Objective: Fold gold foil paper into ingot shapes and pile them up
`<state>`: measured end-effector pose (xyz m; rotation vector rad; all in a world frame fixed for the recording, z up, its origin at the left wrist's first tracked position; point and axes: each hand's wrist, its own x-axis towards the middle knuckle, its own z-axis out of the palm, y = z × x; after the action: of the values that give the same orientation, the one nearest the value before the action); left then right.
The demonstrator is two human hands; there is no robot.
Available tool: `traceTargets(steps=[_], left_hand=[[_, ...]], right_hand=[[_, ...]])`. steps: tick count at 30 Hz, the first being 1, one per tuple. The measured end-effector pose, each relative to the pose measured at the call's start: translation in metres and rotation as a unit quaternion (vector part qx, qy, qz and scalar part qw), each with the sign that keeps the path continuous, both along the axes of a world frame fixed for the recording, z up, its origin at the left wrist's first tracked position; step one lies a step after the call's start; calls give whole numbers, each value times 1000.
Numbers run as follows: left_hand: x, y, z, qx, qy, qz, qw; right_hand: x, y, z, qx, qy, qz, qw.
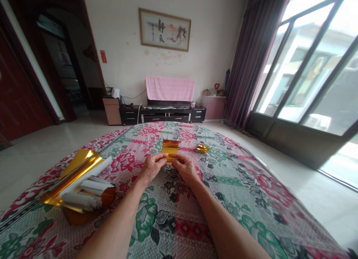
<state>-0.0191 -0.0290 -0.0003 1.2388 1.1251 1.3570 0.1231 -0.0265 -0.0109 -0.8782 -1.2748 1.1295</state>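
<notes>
A small rectangle of shiny gold foil paper (170, 148) is held in front of me, just over the flowered tablecloth. My left hand (152, 167) pinches its near left edge between thumb and fingers. At the near right edge, my right hand (184, 166) pinches the same sheet, its thumb close to the left one. The near edge looks folded into a narrow strip between the fingertips. To the right of my hands lies a small folded gold foil piece (203, 148), touched by neither hand.
Loose gold foil sheets (81, 164) with white backs, some curled, are piled on the left of the round table's flowered tablecloth (179, 207). Beyond the table stand a low black cabinet (173, 115) and a screen-shaped thing under a pink cloth (170, 88). Windows are at right.
</notes>
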Motion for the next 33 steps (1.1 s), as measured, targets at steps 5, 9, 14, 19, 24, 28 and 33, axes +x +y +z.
traceTargets(steps=[5, 9, 14, 19, 24, 28, 33], left_hand=[[0, 1, -2, 5, 3, 5, 1000], [0, 2, -3, 11, 9, 5, 1000], [0, 2, -2, 21, 31, 12, 999], [-1, 3, -4, 26, 47, 14, 998], [-1, 3, -4, 28, 48, 15, 998], [-1, 1, 0, 30, 56, 19, 998], [-1, 1, 0, 27, 56, 23, 998]], right_hand=[[-1, -2, 2, -15, 2, -8, 1000], [0, -2, 3, -20, -4, -10, 1000], [0, 0, 0, -16, -6, -11, 1000], [0, 1, 0, -23, -4, -13, 1000], [1, 0, 2, -37, -2, -18, 999], [2, -1, 5, -47, 15, -13, 999], [5, -3, 8, -59, 17, 15, 998]])
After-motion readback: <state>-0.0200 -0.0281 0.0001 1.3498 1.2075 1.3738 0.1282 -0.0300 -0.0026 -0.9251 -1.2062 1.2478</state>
